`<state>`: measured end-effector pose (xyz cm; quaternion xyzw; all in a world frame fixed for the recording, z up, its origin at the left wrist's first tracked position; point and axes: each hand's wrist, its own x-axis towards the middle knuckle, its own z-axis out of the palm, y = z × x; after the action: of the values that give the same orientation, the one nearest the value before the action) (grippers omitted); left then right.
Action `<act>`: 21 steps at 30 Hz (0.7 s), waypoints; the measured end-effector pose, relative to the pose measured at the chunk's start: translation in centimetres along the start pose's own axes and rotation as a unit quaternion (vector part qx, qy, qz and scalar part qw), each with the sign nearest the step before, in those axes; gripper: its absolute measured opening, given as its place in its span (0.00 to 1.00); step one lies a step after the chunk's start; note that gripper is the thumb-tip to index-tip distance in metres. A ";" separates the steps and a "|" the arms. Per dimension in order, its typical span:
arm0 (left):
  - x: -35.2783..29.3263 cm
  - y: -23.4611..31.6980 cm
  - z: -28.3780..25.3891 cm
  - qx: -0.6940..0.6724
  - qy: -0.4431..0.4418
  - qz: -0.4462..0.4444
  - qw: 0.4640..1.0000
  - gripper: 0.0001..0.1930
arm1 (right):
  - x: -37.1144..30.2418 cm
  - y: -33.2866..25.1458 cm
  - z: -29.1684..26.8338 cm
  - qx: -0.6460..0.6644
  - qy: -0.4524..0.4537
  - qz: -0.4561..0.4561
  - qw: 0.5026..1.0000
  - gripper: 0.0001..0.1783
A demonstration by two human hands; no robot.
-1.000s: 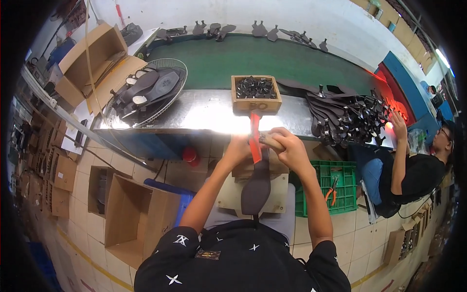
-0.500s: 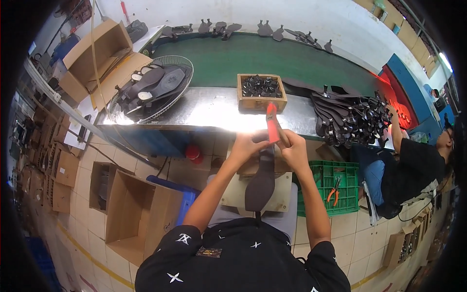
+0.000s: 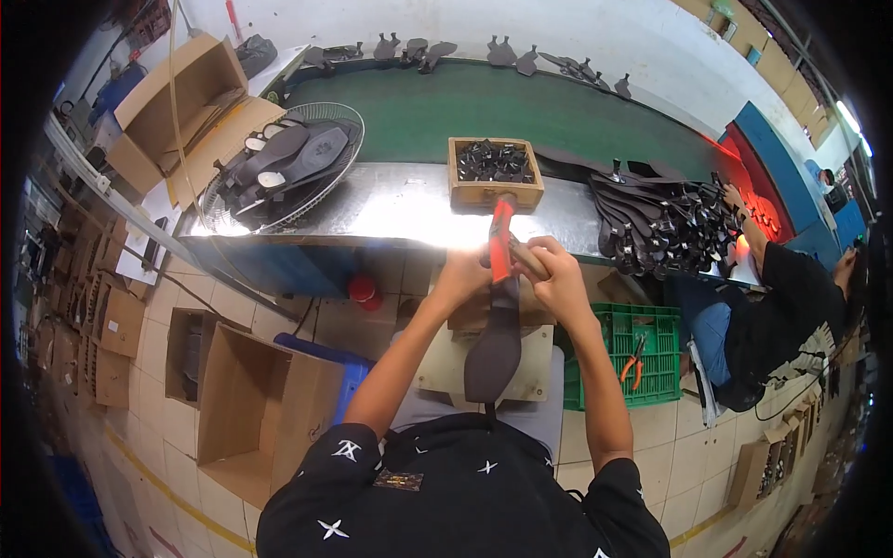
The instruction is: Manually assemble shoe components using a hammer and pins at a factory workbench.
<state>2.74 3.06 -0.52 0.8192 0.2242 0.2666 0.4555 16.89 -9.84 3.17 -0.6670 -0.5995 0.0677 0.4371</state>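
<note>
In my right hand (image 3: pixel 562 283) is a hammer, gripped by its short wooden handle (image 3: pixel 528 258). The hammer's red head (image 3: pixel 501 244) is over the toe-side end of a dark shoe sole (image 3: pixel 493 355), which lies lengthwise toward me on a pale board (image 3: pixel 534 368) at my lap. My left hand (image 3: pixel 461 279) is closed at the sole's far end, beside the hammer head; its fingertips are partly hidden, and what they pinch is unclear. Just beyond stands a wooden box (image 3: pixel 495 194) full of small black pieces (image 3: pixel 491 160).
A wire basket (image 3: pixel 350 167) of soles stands left on the metal-edged bench (image 3: pixel 400 200). More soles with straps (image 3: pixel 656 223) are piled right, near a co-worker (image 3: pixel 791 298). Below are a green crate (image 3: pixel 665 381) with orange-handled pliers (image 3: pixel 634 365) and an open cardboard box (image 3: pixel 307 395).
The hammer head has swung slightly left and tilted above the sole's far end. My left fingers are now more covered by it. The sole stays on the board.
</note>
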 end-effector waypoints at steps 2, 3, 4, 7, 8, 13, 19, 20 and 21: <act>0.0 0.5 0.1 -0.054 0.008 -0.018 0.998 0.24 | -0.6 -0.7 -0.3 0.031 0.015 0.024 0.999 0.11; 0.0 0.0 0.2 -0.054 0.007 -0.017 0.998 0.24 | -0.9 -1.4 -0.4 0.062 0.029 0.044 0.997 0.11; 0.0 -0.8 0.3 -0.099 -0.007 -0.037 0.994 0.23 | -1.2 -2.2 -0.5 0.094 0.042 0.063 0.993 0.12; -0.1 -1.7 0.6 -0.155 -0.017 -0.050 0.986 0.18 | -4.0 -5.7 -1.1 0.179 0.106 0.144 0.967 0.17; -0.2 -1.8 0.5 -0.166 -0.012 -0.042 0.985 0.15 | -4.7 -7.8 -1.5 0.229 0.115 0.174 0.951 0.18; 0.0 -0.8 0.1 -0.169 -0.029 -0.054 0.984 0.13 | -6.7 -8.4 -3.4 0.093 0.065 0.127 0.985 0.22; 0.4 0.6 -0.1 -0.177 -0.021 -0.017 0.984 0.12 | -5.5 -7.3 -2.6 0.040 -0.012 0.110 0.993 0.21; 0.4 0.2 -0.1 -0.178 -0.020 -0.015 0.984 0.12 | -5.7 -7.4 -2.4 0.039 -0.011 0.108 0.993 0.21; 0.0 0.0 0.1 -0.189 -0.025 -0.034 0.981 0.11 | -6.2 -7.5 -2.1 0.039 0.003 0.107 0.994 0.21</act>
<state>2.80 3.04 -0.58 0.7168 0.1861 0.2675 0.6164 10.91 -16.96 6.73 -0.7100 -0.5204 0.1349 0.4549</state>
